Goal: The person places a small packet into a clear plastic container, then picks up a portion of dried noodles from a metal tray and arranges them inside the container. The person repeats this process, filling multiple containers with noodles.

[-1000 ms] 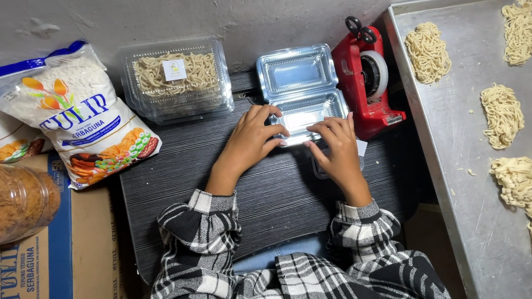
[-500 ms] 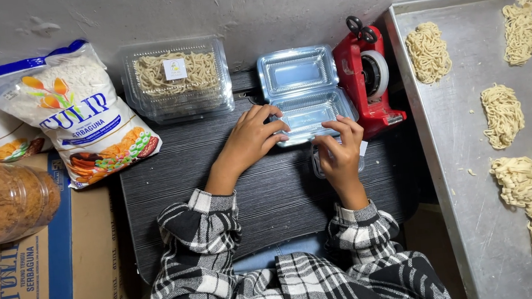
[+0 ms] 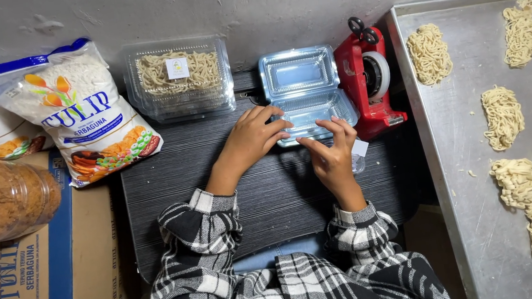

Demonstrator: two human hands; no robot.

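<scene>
Steadying the open clear clamshell box [image 3: 305,94], sitting just left of the red tape dispenser [image 3: 369,78], with left hand [image 3: 253,138] fingers spread flat on its edge; right hand [image 3: 330,156] pinching a small white label [image 3: 359,148]. Better pressing it down flat. Resting on dark woodgrain counter [image 3: 219,199], against a grey wall [image 3: 264,0].

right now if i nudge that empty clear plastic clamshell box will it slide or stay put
The open, empty clear plastic clamshell box looks thin-walled, so it is probably very light and would likely slide on the dark tabletop. The left hand resting on its near edge seems to steady it. Its raised lid may flex easily.
</scene>
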